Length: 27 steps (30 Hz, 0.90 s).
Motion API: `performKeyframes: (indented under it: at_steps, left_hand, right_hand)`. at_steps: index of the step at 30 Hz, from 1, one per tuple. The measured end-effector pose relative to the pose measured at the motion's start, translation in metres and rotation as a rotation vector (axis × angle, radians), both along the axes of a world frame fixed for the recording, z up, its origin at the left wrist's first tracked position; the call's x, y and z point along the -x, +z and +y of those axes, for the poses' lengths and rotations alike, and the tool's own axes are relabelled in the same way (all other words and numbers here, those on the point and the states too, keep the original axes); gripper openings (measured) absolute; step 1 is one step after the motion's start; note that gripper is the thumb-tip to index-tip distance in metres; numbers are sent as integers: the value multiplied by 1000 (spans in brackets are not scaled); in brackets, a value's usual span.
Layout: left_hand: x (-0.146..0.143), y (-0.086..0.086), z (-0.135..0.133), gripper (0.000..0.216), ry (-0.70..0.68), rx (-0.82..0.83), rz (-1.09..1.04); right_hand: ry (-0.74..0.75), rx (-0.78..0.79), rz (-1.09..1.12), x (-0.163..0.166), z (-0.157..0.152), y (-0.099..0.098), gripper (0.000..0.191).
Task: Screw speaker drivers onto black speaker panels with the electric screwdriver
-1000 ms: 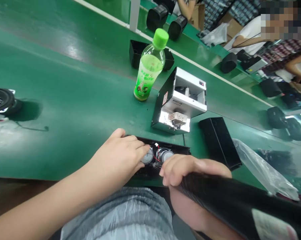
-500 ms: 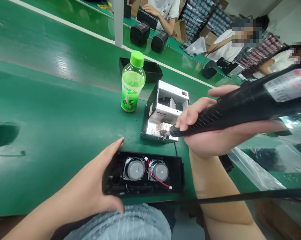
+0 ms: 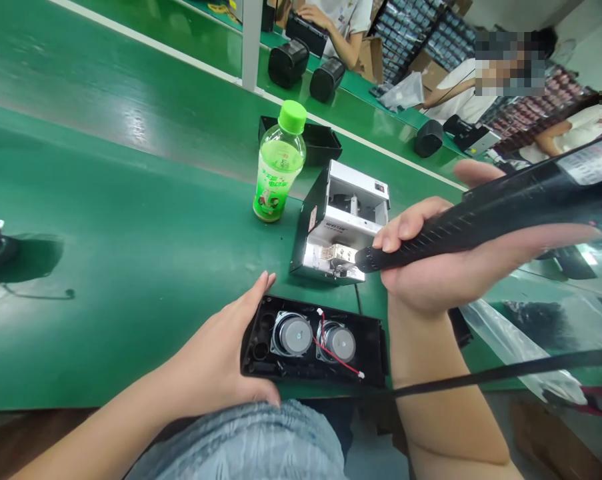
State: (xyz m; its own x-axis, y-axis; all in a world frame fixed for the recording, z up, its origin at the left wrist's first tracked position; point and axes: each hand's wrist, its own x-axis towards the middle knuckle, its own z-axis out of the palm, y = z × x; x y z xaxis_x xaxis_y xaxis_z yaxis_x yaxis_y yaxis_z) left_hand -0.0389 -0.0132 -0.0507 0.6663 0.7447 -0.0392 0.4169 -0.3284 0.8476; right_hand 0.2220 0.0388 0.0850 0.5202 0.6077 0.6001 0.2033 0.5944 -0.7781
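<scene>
A black open speaker housing (image 3: 315, 343) with two round silver drivers and a red wire lies at the near edge of the green bench. My left hand (image 3: 221, 353) clasps its left end, thumb under and fingers along the side. My right hand (image 3: 445, 267) is wrapped around a black electric screwdriver (image 3: 481, 213), whose tip rests at the outlet of a white-and-black screw feeder box (image 3: 341, 223) just beyond the housing.
A green-capped drink bottle (image 3: 277, 163) stands left of the feeder, with a black tray (image 3: 321, 140) behind it. A clear plastic bag (image 3: 521, 340) lies at right. A black cable (image 3: 505, 370) crosses my right forearm. Other people work at the far bench with black speakers (image 3: 288, 61).
My right hand lifted the screwdriver off the housing and carried its tip up to the feeder box. My left hand shifted from the drivers to the housing's left end.
</scene>
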Motion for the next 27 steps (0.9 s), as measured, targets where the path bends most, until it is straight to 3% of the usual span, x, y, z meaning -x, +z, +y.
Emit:
performKeyframes:
  at_steps: [5,9,12,15,20,27]
  left_hand:
    - [0,-3,-2,160,18,8,-19]
    - [0,-8,-2,159,-4,-5,-53]
    - [0,-9,-2,157,-3,-19,-69]
    - [0,-7,-2,156,14,-27,-57]
    - [0,-6,-1,157,17,-27,-35]
    - [-1,-5,-1,157,15,-18,-19]
  right_hand:
    - [161,95,69,2,-17,-2,69]
    - [231,123,95,0,-36,11,66]
    - [137,30,25,-1,-32,19,60]
    - [36,-41,-9,-2,-18,15,66]
    - [91,-17,-22,-5,-4,1,67]
    - [105,-32,-22,-6,-11,4,60]
